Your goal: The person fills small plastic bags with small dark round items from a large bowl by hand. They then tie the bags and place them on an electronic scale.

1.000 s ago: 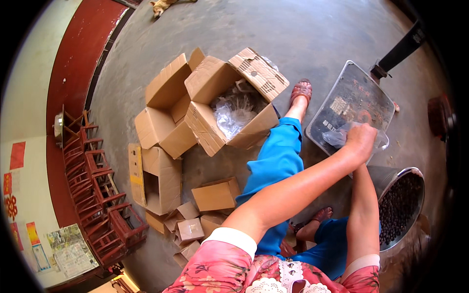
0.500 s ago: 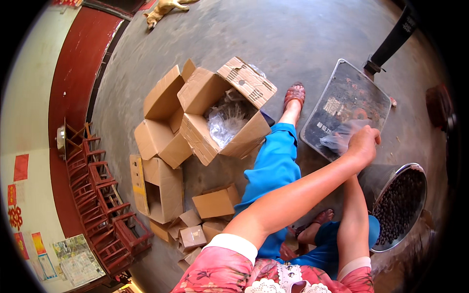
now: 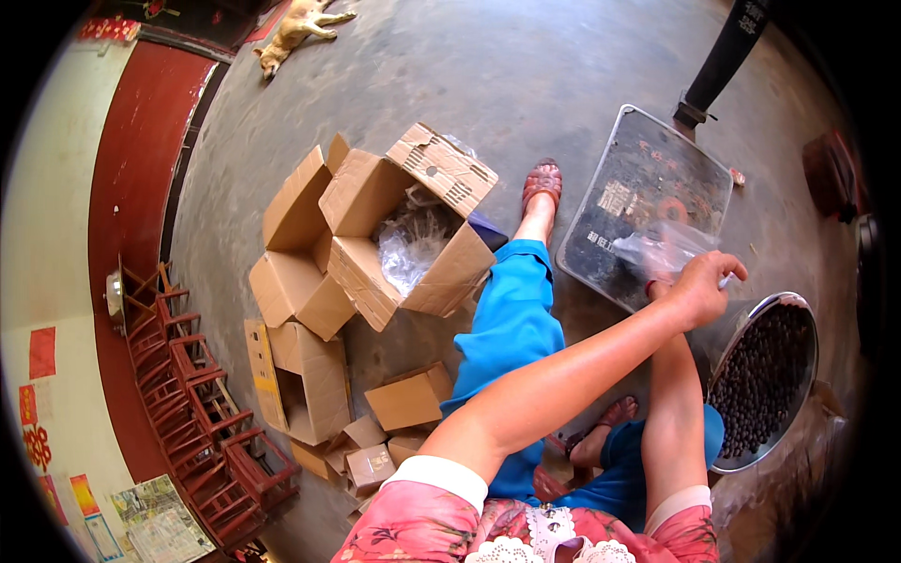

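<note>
My left arm reaches across my body to the right. My left hand (image 3: 702,291) is closed, its fingertips pinched on a small whitish bit too small to name. Beneath that wrist, my right hand (image 3: 661,284) is mostly hidden; a clear plastic bag (image 3: 662,246) rises from it, over the near end of a dark platform scale (image 3: 624,155). Close by on the right, a metal bucket (image 3: 815,361) leans toward me, filled with small dark round fruits or nuts (image 3: 760,385).
Open cardboard boxes (image 3: 352,267) stand to the left, one with crumpled clear plastic (image 3: 411,246) inside. Smaller cartons (image 3: 408,394) lie nearer me. Red wooden chairs (image 3: 202,403) line the left wall. A dog (image 3: 298,33) lies far off. The scale's black post (image 3: 723,66) rises behind its platform.
My left hand has shifted slightly right and down, apart from the main part of the bag. More of the right hand shows below the bag. The whole view has turned slightly.
</note>
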The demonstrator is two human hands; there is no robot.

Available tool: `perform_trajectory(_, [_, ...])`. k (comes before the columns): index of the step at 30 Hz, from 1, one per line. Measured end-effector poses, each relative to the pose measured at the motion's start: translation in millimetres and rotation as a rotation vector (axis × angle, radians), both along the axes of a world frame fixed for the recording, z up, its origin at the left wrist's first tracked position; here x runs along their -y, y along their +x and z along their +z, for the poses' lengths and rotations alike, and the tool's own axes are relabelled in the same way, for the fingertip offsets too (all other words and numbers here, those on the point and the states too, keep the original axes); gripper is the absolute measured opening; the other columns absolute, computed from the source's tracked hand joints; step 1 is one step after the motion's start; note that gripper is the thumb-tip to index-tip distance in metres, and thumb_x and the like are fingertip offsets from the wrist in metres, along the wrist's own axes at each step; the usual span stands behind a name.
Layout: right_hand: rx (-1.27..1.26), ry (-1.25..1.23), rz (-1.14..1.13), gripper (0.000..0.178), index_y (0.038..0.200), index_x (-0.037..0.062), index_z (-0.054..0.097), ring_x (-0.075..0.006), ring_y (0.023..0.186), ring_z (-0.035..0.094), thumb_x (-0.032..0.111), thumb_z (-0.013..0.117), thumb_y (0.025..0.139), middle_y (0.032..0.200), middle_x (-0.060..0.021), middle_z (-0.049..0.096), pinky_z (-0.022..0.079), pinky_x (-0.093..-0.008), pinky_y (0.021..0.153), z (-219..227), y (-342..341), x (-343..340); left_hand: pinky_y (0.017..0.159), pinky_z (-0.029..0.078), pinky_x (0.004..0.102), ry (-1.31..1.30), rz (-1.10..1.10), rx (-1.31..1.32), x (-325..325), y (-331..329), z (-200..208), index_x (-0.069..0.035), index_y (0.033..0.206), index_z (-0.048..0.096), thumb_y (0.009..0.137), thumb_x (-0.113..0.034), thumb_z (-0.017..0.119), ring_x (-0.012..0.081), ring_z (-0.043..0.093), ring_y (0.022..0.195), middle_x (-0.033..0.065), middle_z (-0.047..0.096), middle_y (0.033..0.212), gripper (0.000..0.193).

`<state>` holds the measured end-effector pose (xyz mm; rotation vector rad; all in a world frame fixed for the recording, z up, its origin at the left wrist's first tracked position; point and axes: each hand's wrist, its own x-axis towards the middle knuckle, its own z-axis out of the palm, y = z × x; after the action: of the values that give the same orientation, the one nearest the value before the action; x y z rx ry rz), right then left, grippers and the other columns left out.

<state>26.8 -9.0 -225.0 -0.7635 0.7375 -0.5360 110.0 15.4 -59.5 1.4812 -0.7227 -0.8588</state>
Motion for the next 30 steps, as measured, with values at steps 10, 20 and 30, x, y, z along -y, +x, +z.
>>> perform_trajectory(10, [0.052,0.076,-0.036,0.026,0.104,0.0067,0.053,-0.0145,0.066,0.056,0.021,0.052,0.083,0.087,-0.0059,0.059,0.046,-0.0262,0.050,-1,-18,6,0.058,0.046,0.0254,-0.082,-0.245,-0.169,-4,-28,4,-0.004,0.089,0.064,0.065,0.008,0.048,0.0139,0.058,0.061,0.0103,0.061,0.082,0.031])
perform_trajectory(20, [0.060,0.151,0.073,0.026,0.106,0.0074,0.052,-0.0133,0.065,0.056,0.020,0.051,0.083,0.087,-0.0044,0.059,0.046,-0.0250,0.048,4,21,43,0.057,0.047,0.0273,-0.151,0.043,-0.418,10,6,20,-0.002,0.087,0.062,0.063,0.010,0.047,0.0160,0.060,0.060,0.0097,0.060,0.078,0.030])
perform_trajectory(30, [-0.013,0.281,0.372,0.027,0.108,0.0080,0.051,-0.0121,0.064,0.055,0.020,0.050,0.084,0.087,-0.0028,0.058,0.046,-0.0239,0.046,2,90,69,0.068,0.046,0.0270,0.062,0.246,-0.022,-15,65,-2,-0.003,0.099,0.058,0.067,0.003,0.054,0.0153,0.057,0.077,0.0123,0.059,0.090,0.033])
